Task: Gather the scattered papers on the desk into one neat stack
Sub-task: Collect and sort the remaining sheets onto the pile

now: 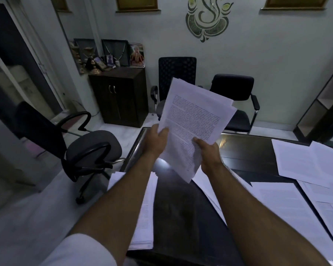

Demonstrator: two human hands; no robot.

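Both hands are up over the far left part of the dark worktop (181, 208), holding a sheaf of printed papers (194, 120) in the air. The left hand (156, 141) pinches its left edge, thumb on the printed face; the right hand (208, 152) is clamped on its lower right edge, thumb on top. The sheaf's long axis tilts from near the hands up and away toward the far edge, and its sheets are fanned unevenly at the top corner.

What the next move hangs on, I'd say, is the loose sheets (304, 162) lying toward the right edge, overlapping and askew, well apart from the sheaf. The right hand is the nearer one to them. Another pile (145, 214) sits along the left edge, under the left forearm, closer to the left hand.

Between the two groups the worktop is bare and glossy, room enough to square the sheaf down there. Sheets at the left edge overhang slightly and could slip off.
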